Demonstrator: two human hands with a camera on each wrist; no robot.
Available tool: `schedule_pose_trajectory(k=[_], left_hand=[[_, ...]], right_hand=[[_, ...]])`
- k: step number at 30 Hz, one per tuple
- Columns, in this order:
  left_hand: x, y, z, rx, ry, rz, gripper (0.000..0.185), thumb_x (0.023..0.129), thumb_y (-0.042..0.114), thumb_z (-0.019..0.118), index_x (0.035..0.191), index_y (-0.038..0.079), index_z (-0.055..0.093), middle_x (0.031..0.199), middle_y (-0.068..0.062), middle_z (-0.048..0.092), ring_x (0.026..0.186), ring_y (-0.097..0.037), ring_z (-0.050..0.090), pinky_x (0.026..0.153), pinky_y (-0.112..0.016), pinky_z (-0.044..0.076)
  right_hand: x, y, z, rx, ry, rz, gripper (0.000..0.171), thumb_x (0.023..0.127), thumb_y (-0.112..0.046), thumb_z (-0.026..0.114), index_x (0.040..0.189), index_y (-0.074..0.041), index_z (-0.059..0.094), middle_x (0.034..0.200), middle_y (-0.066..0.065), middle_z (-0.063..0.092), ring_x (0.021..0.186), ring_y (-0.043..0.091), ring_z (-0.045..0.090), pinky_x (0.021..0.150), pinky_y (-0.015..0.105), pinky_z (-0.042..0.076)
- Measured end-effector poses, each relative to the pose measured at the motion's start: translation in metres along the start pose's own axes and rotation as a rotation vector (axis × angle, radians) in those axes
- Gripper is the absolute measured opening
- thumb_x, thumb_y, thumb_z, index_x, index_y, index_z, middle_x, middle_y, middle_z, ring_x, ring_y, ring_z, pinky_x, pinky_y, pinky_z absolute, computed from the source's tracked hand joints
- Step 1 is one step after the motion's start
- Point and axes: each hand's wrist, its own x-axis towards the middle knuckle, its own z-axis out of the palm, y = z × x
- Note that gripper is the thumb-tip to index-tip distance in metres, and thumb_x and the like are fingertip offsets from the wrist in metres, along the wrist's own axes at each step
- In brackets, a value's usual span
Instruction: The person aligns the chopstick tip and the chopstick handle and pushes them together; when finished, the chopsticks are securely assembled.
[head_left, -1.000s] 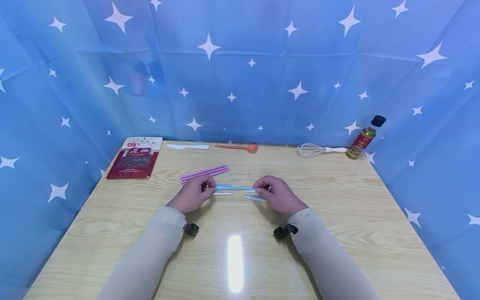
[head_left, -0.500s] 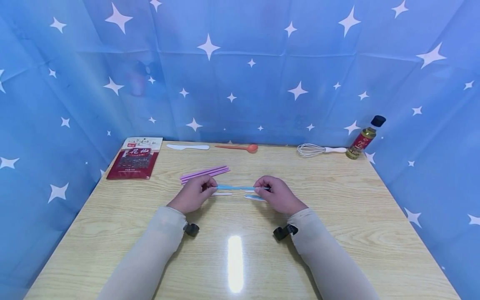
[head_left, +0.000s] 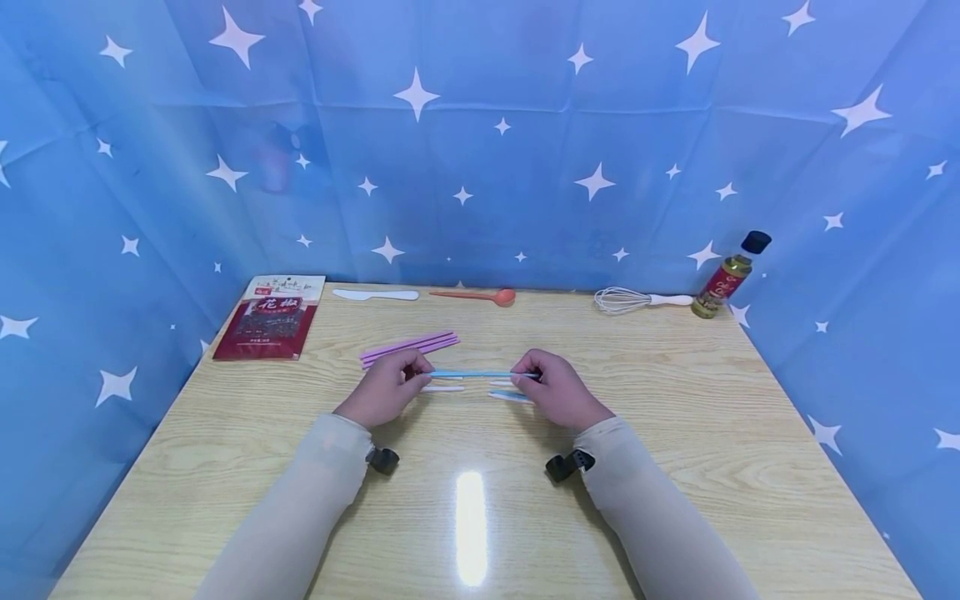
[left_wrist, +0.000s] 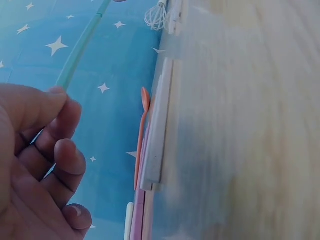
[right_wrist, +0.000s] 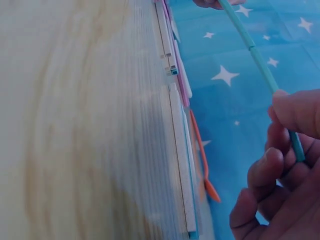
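Observation:
Both hands hold one thin blue stick [head_left: 474, 373] level above the wooden table [head_left: 675, 433]. My left hand [head_left: 390, 385] pinches its left end, seen as a teal rod [left_wrist: 80, 45] running up from my fingertips [left_wrist: 55, 100]. My right hand [head_left: 551, 385] pinches its right end; the teal rod [right_wrist: 250, 45] passes between thumb and fingers [right_wrist: 290, 115]. Under the stick lie two short white-and-blue pieces [head_left: 442, 388] [head_left: 510, 396] on the table. A pair of pink sticks [head_left: 408, 346] lies just behind my left hand.
Along the table's back edge lie a red spice packet [head_left: 272, 317], a white knife [head_left: 375, 294], an orange spoon [head_left: 480, 295], a whisk [head_left: 637, 299] and a small oil bottle [head_left: 729, 275]. Blue star-patterned cloth [head_left: 480, 125] walls in three sides.
The right hand has shifted slightly right along the blue stick, and its end now pokes past the fingers. The left hand has stayed put.

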Motion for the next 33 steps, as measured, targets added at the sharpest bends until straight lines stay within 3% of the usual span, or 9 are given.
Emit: schedule_pose_trajectory(k=[10, 18, 23, 33], left_hand=[[0.000, 0.002, 0.000, -0.046, 0.019, 0.031, 0.004, 0.103, 0.006, 0.066, 0.102, 0.008, 0.070, 0.096, -0.003, 0.066, 0.082, -0.019, 0.053, 0.073, -0.029, 0.046], [0.001, -0.003, -0.005, -0.109, 0.064, -0.058, 0.009, 0.106, 0.012, 0.064, 0.110, 0.008, 0.070, 0.099, -0.004, 0.063, 0.085, -0.021, 0.054, 0.077, -0.032, 0.047], [0.003, -0.017, -0.019, -0.155, 0.162, -0.109, 0.014, 0.107, 0.011, 0.061, 0.114, 0.002, 0.069, 0.103, -0.010, 0.064, 0.093, -0.024, 0.056, 0.083, -0.036, 0.048], [0.006, -0.050, -0.037, -0.167, 0.456, -0.347, 0.021, 0.108, 0.012, 0.055, 0.119, 0.001, 0.069, 0.109, -0.015, 0.063, 0.097, -0.023, 0.054, 0.085, -0.034, 0.044]], right_hand=[[-0.002, -0.002, 0.004, 0.027, -0.001, 0.006, 0.005, 0.104, -0.012, 0.067, 0.100, -0.011, 0.069, 0.088, 0.004, 0.061, 0.073, 0.020, 0.050, 0.065, 0.029, 0.043], [0.001, 0.001, 0.003, 0.028, 0.085, 0.022, 0.007, 0.104, -0.017, 0.067, 0.105, -0.012, 0.072, 0.091, 0.005, 0.063, 0.080, 0.023, 0.054, 0.069, 0.032, 0.047], [0.003, 0.005, 0.001, 0.049, 0.156, 0.015, 0.011, 0.104, -0.016, 0.067, 0.107, -0.008, 0.073, 0.088, 0.006, 0.061, 0.080, 0.024, 0.055, 0.070, 0.030, 0.047], [0.003, 0.006, 0.001, 0.067, 0.132, 0.018, 0.012, 0.104, -0.018, 0.067, 0.107, -0.009, 0.074, 0.090, 0.006, 0.064, 0.083, 0.025, 0.056, 0.073, 0.031, 0.048]])
